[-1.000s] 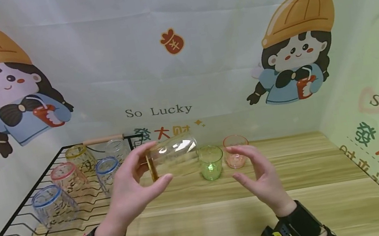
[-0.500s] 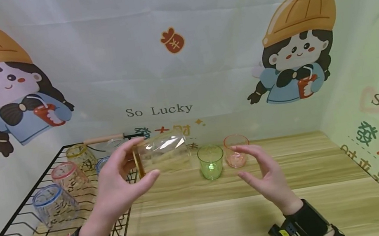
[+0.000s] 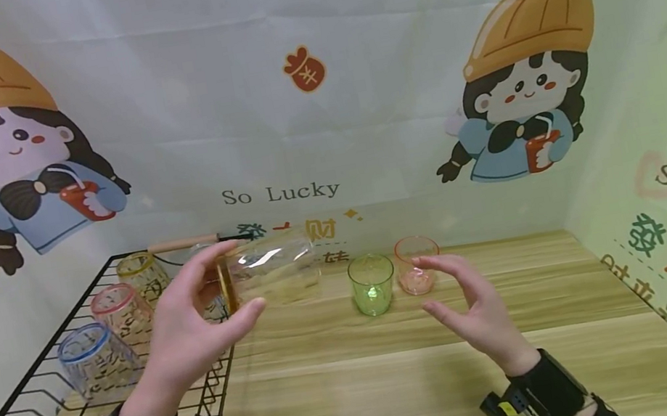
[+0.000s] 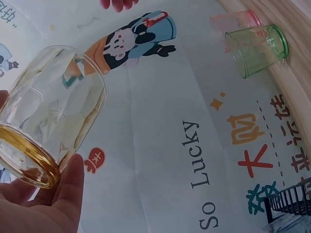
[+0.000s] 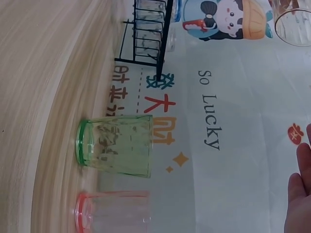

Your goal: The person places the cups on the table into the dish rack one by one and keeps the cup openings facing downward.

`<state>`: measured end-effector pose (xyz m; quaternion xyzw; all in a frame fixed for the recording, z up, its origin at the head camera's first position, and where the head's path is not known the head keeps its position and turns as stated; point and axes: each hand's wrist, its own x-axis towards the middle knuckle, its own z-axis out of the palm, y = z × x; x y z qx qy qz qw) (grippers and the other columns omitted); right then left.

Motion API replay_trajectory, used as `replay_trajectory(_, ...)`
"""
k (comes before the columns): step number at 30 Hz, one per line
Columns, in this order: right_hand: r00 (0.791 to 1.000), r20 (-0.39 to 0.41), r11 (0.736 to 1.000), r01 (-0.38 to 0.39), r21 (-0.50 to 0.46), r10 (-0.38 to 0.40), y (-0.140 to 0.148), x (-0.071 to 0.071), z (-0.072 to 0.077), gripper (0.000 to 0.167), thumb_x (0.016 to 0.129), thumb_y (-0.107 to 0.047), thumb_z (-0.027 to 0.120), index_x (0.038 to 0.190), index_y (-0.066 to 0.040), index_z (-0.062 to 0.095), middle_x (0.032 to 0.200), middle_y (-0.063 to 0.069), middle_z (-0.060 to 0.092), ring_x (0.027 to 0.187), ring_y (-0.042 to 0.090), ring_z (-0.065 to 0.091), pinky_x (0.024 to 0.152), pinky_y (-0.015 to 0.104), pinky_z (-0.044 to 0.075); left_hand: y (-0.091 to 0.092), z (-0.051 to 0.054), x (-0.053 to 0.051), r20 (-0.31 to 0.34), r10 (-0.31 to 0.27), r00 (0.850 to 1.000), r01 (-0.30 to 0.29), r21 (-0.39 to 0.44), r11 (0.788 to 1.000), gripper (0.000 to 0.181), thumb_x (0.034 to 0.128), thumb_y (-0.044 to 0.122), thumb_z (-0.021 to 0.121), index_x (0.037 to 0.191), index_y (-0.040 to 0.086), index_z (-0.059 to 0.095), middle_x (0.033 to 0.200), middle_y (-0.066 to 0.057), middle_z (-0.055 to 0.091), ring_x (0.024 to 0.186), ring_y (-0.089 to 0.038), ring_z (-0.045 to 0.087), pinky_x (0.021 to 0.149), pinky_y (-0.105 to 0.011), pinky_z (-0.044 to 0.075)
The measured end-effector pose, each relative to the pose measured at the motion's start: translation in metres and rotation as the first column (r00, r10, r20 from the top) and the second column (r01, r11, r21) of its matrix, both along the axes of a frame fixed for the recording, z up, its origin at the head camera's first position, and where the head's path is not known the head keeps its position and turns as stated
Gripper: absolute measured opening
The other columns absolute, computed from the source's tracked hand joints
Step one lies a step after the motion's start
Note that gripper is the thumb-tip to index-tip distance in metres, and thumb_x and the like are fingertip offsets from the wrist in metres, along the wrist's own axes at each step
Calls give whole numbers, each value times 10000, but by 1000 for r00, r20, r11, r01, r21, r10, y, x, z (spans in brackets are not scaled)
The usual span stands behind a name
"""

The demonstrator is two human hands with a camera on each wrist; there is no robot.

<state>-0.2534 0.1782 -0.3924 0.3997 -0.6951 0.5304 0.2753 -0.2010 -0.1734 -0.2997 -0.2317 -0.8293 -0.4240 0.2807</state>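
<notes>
My left hand (image 3: 181,329) holds a clear drinking glass (image 3: 274,273) with an amber tint, tipped on its side above the table. Thumb and fingers grip it around the thick amber base, and its mouth points right. In the left wrist view the faceted wall of this glass (image 4: 58,107) shows plainly. The right hand (image 3: 484,315) hovers with thumb and fingers spread, holding nothing, just in front of a red-rimmed glass (image 3: 418,280). Beside that one, to its left, a green glass (image 3: 373,286) stands upright on the table.
A black wire dish rack (image 3: 226,395) with wooden handles occupies the left side. In it stand a blue-rimmed glass (image 3: 98,365), a red-rimmed glass (image 3: 122,310) and a yellow-rimmed glass (image 3: 142,273); others are partly hidden behind my left hand. A printed cloth (image 3: 385,118) hangs behind the wooden table (image 3: 365,394).
My left hand has moved left toward the rack with the amber glass, now covering the glasses at the rack's right side. The right hand has drifted slightly right, still spread.
</notes>
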Motion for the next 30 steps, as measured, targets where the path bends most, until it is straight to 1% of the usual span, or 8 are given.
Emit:
replay_trajectory(6,1000,-10,1000,10,17,-9,4,-2,-2,610,771,204,684,1344,71,522,1343,158,571,1288,174,471,1120,314,339,-6,1,2,7,10,1000,-10,-11,1000,690,790,42,812,1410,78,512,1237,-79,580,1058,-141,554,905,-104,465)
replay_trajectory(12,1000,-24,999,21,26,-20,7,-2,-3,606,771,201,686,1340,75,523,1333,165,577,1283,168,477,1121,312,338,-14,4,3,19,13,1000,-13,-16,1000,701,792,46,813,1421,83,505,1247,-87,576,1059,-190,579,903,-98,463)
replay_trajectory(14,999,-16,999,31,31,-31,8,-2,-3,602,771,196,690,1337,74,526,1332,157,581,1280,157,480,1120,307,338,-16,5,4,26,19,999,-19,-20,1000,702,797,57,812,1427,96,503,1253,-93,574,1067,-186,582,904,-93,460)
replay_trajectory(17,999,-12,998,45,39,-44,9,-2,-4,599,769,192,694,1333,77,528,1328,155,585,1273,145,485,1116,298,343,-18,5,5,30,44,999,-43,-35,998,701,803,85,817,1430,101,503,1256,-91,575,1073,-148,567,909,-79,446)
replay_trajectory(21,998,-18,997,56,47,-55,11,-3,-4,602,766,187,697,1333,79,527,1320,168,588,1267,139,489,1112,291,346,-20,5,5,37,66,997,-64,-52,997,707,811,115,819,1440,113,497,1262,-87,569,1063,-120,543,905,-70,436)
replay_trajectory(26,998,-23,997,60,51,-59,12,-2,-4,607,766,174,706,1338,71,528,1317,182,586,1269,137,489,1112,287,345,-22,6,5,45,76,996,-74,-56,996,713,814,131,820,1447,150,493,1251,-79,570,1065,-118,535,904,-75,432)
replay_trajectory(30,997,-41,996,67,56,-65,13,-3,-6,626,747,172,722,1335,75,530,1313,195,585,1268,143,487,1105,278,346,-24,6,6,43,89,995,-86,-65,994,714,808,135,823,1443,149,497,1252,-83,577,1074,-164,548,886,-71,426)
